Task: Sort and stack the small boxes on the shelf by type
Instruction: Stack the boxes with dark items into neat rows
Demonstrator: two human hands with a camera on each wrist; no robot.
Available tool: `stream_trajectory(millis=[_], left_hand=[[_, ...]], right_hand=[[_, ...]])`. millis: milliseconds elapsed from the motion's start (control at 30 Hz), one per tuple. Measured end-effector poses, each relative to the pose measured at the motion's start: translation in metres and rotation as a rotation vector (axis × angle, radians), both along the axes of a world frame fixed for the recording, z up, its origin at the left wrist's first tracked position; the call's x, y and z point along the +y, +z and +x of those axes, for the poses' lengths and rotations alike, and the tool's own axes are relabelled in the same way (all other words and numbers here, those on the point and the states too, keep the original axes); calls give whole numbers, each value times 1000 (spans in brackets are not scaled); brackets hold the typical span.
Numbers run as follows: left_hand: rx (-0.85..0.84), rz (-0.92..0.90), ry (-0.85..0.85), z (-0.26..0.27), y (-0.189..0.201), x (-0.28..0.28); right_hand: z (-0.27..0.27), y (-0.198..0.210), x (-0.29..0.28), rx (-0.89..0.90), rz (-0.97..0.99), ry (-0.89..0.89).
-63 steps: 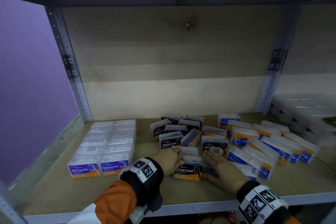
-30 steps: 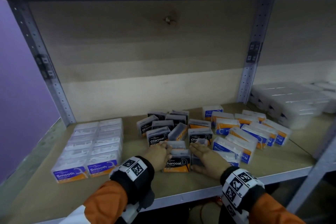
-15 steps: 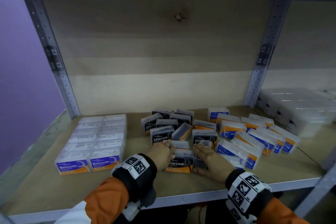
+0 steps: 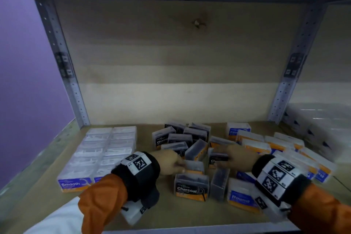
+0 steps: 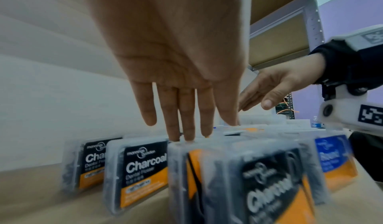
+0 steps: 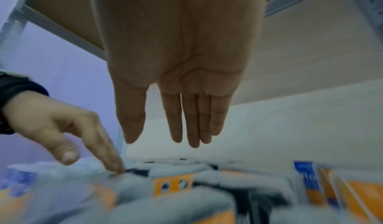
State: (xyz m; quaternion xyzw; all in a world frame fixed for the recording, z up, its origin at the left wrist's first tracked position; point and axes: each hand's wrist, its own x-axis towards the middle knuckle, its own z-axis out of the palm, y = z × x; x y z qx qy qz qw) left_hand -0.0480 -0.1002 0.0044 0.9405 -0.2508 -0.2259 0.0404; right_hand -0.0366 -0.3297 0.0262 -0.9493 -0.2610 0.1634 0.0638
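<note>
Black-and-orange Charcoal boxes [image 4: 182, 137] lie jumbled mid-shelf. One Charcoal box [image 4: 191, 186] stands upright at the front, with a dark box [image 4: 220, 182] on its side beside it. My left hand [image 4: 171, 161] has straight fingers whose tips [image 5: 186, 135] touch the top of a Charcoal box [image 5: 259, 186] behind the front one. My right hand [image 4: 232, 155] hovers flat over another Charcoal box [image 4: 218, 158]; its fingers [image 6: 192, 129] are straight and hold nothing. Blue-and-orange Round boxes [image 4: 266, 144] spread to the right.
Smooth boxes [image 4: 98, 156] sit in two neat rows at the left. A Round box [image 4: 241, 195] lies under my right wrist. White containers [image 4: 319, 127] fill the neighbouring bay. Metal uprights [image 4: 62, 66] [image 4: 292, 74] frame the shelf [image 4: 171, 214]; its back half is bare wood.
Both hands have left the sides of the front Charcoal box and reached a little farther back into the pile. The head view has come closer.
</note>
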Motion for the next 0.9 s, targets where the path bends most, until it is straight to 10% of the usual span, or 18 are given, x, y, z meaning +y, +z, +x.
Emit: stream_trajectory(millis=[900], left_hand=[[-164,180,441,124,-5,35]], right_hand=[[191,-43,48,-9,-337,-133]])
